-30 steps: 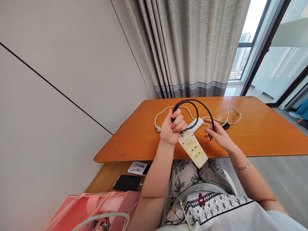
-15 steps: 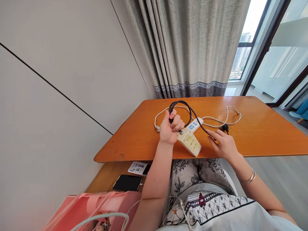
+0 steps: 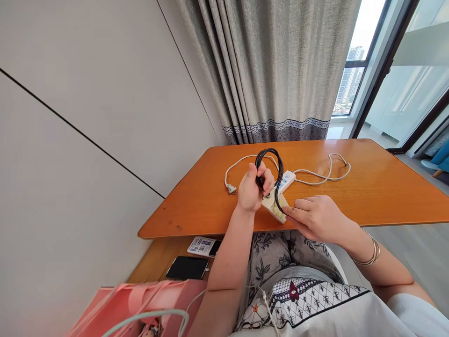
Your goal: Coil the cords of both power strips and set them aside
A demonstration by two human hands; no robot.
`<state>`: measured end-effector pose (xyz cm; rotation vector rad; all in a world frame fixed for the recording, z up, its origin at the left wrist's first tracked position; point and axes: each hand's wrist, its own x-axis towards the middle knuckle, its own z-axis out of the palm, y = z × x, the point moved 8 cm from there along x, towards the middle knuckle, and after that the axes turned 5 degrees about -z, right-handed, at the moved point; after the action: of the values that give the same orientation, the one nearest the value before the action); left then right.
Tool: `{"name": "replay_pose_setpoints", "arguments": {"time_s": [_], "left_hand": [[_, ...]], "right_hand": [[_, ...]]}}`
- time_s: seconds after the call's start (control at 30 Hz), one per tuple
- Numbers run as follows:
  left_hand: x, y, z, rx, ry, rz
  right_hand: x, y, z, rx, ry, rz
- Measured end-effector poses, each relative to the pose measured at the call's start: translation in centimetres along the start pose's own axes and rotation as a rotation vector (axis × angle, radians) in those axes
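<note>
The left hand [image 3: 255,189] is closed like a fist around a coiled black cord [image 3: 280,164], and the loops of this cord rise above the hand and bend to its right side. The right hand [image 3: 317,217] is narrow at the fingertips and holds a lower part of the same cord; its thumb I cannot see well. Between the two hands, partly behind the cord, there is a cream power strip [image 3: 271,205], tilted, above the near edge of the orange-brown tabletop [image 3: 196,201]; if it touches the wood, I cannot tell. Just beyond it, a white power strip [image 3: 288,179] lies on the tabletop. A white cable [image 3: 317,183] makes a loose loop to the right of it, and a white plug [image 3: 231,189] lies to the left of the left hand. On a lower wooden surface, at the near left, rests a dark phone [image 3: 187,267], and a pink bag [image 3: 191,299] stands nearer still.
</note>
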<state>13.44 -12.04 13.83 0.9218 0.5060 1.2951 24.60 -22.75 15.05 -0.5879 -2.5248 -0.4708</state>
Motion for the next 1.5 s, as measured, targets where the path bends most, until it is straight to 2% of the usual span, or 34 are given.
{"name": "replay_pose_setpoints", "arguments": {"time_s": [0.17,0.3,0.37,0.43,0.57,0.63,0.8,0.93,1.03,1.13,1.27,1.37,1.5], "left_hand": [[-0.4,-0.2,1.3,0.152,-0.126,0.063],[-1.0,-0.6,2.3,0.210,-0.161,0.048],[-1.4,-0.9,2.4,0.238,-0.151,0.025],[-1.7,-1.4,2.8,0.257,-0.196,-0.004],[-2.2,-2.6,4.1,0.188,-0.457,-0.100],[-2.2,-2.8,4.1,0.130,-0.506,-0.147],[-1.4,-3.1,3.1,0.058,-0.455,-0.298],[-1.1,-3.1,2.9,0.002,-0.436,-0.332],[-0.8,-3.1,2.3,-0.070,-0.338,-0.336],[-0.4,-2.3,1.0,-0.175,-0.192,-0.245],[-0.2,0.1,-0.7,-0.273,-0.055,-0.044],[-0.3,1.4,-1.4,-0.296,-0.003,0.059],[-0.4,1.8,-1.3,-0.264,0.045,0.102]], "right_hand": [[1.7,-0.4,-0.7,0.181,-0.055,-0.075],[2.7,0.3,-2.2,0.242,0.042,-0.069],[3.0,1.4,-3.2,0.240,0.125,-0.008],[3.2,2.9,-4.1,0.255,0.205,0.077],[3.2,6.9,-4.6,0.361,0.284,0.236],[3.1,8.4,-4.0,0.426,0.260,0.258],[3.3,9.9,-1.8,0.492,0.153,0.247],[3.7,9.8,-0.6,0.526,0.140,0.274],[3.5,10.1,0.6,0.580,0.175,0.326],[2.1,10.9,3.4,0.778,0.194,0.440],[-0.8,10.8,8.1,1.075,0.125,0.563],[-2.7,10.4,9.6,1.029,0.102,0.611],[-4.2,10.0,9.2,0.753,0.111,0.687]]}}
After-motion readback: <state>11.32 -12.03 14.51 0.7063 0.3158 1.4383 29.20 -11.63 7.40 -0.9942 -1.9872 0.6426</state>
